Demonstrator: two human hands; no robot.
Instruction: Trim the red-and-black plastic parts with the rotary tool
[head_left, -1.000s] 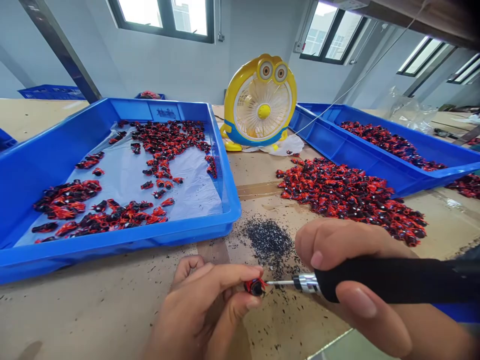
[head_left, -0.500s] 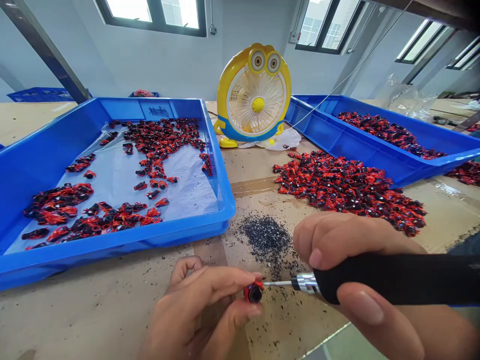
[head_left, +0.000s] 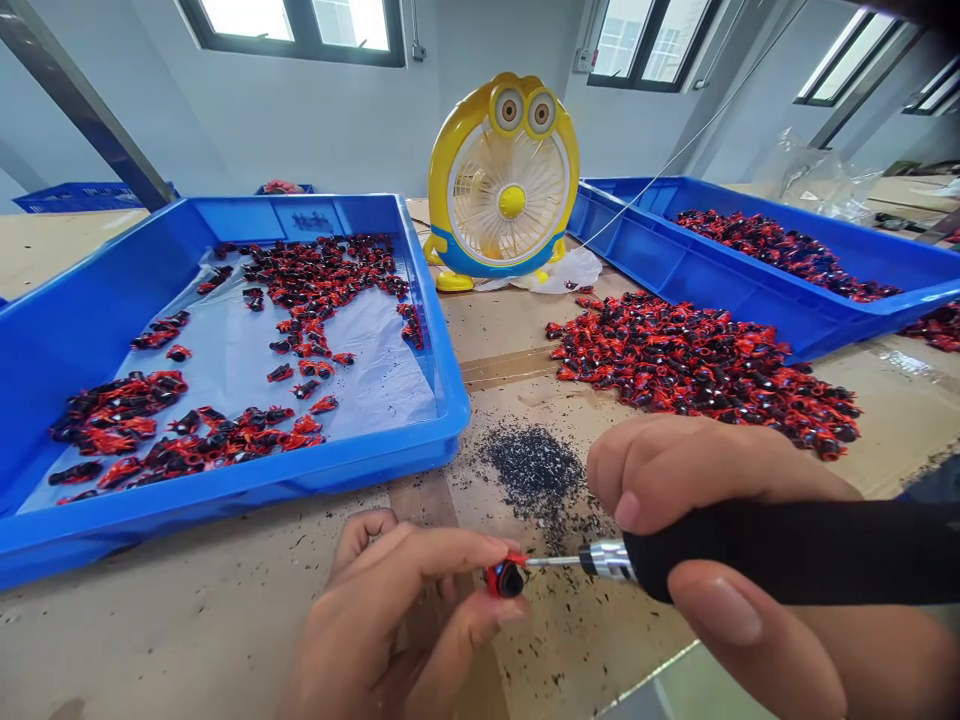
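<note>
Between the thumb and forefinger of my left hand (head_left: 397, 610), a small red and black part (head_left: 504, 579) is pinched, its round black end facing me. My right hand (head_left: 705, 470) is wrapped round a thick black-handled tool with a thin metal bit (head_left: 780, 552), which lies level and points left. Its silver chuck (head_left: 609, 560) carries the slender bit, whose tip meets the red upper edge of the part. The exact contact is too small to make out. Beneath and behind the bit, a heap of black and white crumbs (head_left: 534, 465) lies on the tabletop.
A blue tray (head_left: 442, 400) with scattered red and black parts stands at left. A loose pile of such parts (head_left: 697, 360) lies at right, before another blue tray (head_left: 660, 250). A yellow and blue fan (head_left: 512, 202) stands behind. Brown board (head_left: 187, 640) covers the table.
Both hands keep their grips, with only a slight shift of the part and the tool. The part is turned a little, and more of its red edge shows by the bit. The camera view moved slightly.
</note>
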